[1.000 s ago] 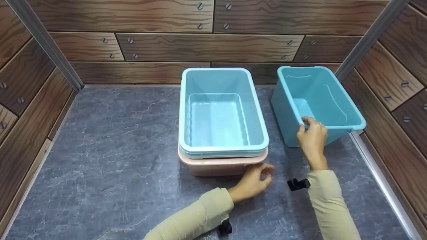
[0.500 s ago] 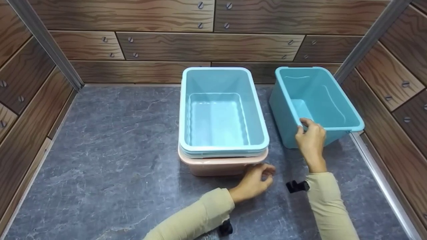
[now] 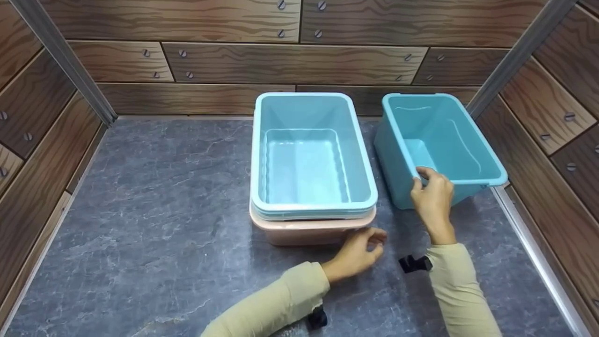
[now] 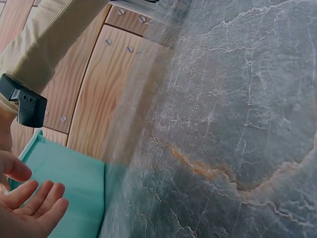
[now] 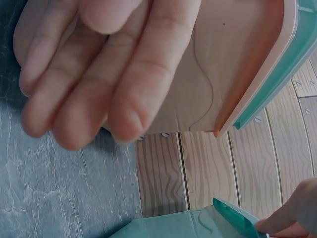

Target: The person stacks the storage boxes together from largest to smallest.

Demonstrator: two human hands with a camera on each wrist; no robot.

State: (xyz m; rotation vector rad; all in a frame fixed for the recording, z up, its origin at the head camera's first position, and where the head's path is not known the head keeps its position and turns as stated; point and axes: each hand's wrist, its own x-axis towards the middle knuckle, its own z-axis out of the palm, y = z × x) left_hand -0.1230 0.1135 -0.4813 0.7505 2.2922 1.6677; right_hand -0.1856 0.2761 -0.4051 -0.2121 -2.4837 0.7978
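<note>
Thumb and fingers of the right hand (image 3: 433, 199) pinch the near-left rim corner of a teal bin (image 3: 484, 157), upright and tilted slightly at the right. To its left stands a stack: a pink bin (image 3: 304, 236) underneath, light blue (image 3: 309, 208) nested on top. By the pink bin's near-right corner is the left hand (image 3: 355, 255), fingers loosely bent, holding nothing; contact with the bin cannot be told. The left wrist view has the left hand (image 4: 34, 206) before the teal bin (image 4: 74, 183). Close up in the right wrist view, left-hand fingers (image 5: 99, 79) cover part of the pink bin (image 5: 228, 44); the right hand (image 5: 297, 213) is lower right.
Wood-patterned panels (image 3: 234, 63) rise behind and on both sides of the grey marbled surface (image 3: 164, 187). A metal strip (image 3: 538, 252) runs along the right edge. Black wrist devices sit on the left sleeve (image 3: 317, 318) and right sleeve (image 3: 414, 263).
The teal bin has shifted slightly left toward the stack, together with the right hand at its rim. The left hand and the stack have stayed practically where they were.
</note>
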